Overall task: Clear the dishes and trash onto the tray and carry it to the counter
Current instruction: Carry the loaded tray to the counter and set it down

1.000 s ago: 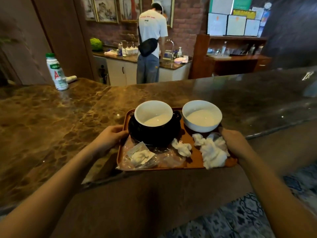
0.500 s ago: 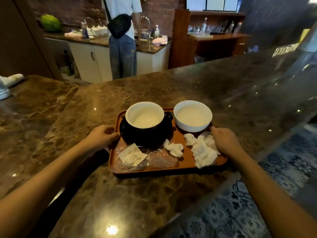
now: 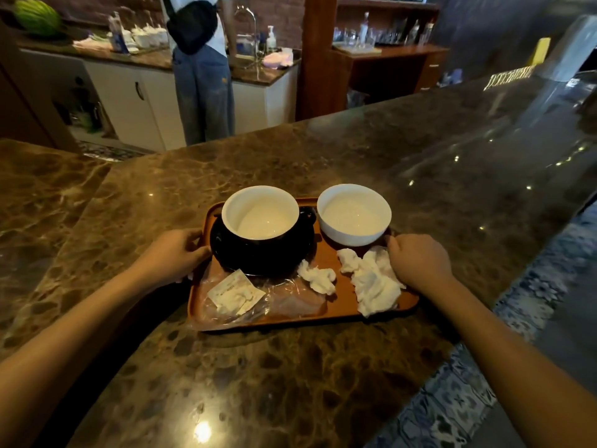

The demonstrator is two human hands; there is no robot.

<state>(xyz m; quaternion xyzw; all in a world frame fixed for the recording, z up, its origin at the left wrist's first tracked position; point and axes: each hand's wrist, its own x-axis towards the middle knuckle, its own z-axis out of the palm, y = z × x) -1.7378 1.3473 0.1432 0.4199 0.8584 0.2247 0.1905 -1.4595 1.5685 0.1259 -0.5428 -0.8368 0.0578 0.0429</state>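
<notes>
An orange-brown tray [image 3: 342, 303] lies flat on the brown marble counter [image 3: 258, 376]. On it stand a black cup with a white inside [image 3: 261, 218] on a black saucer, and a white bowl [image 3: 353, 215]. Crumpled white napkins [image 3: 371, 282] and a clear plastic wrapper with a white packet [image 3: 234, 294] lie at the tray's near side. My left hand [image 3: 172, 255] grips the tray's left rim. My right hand [image 3: 418, 261] holds the right rim, partly over the napkins.
Behind the counter a person in jeans [image 3: 203, 88] stands at a sink with white cabinets [image 3: 129, 98]. A wooden shelf unit [image 3: 371, 56] with glassware is at the back right. Patterned floor tiles [image 3: 452, 399] lie to my right.
The tray has moved from the counter's edge further onto the marble top and now rests on it. Both hands stay on its rims; my view has come closer and tilted down.
</notes>
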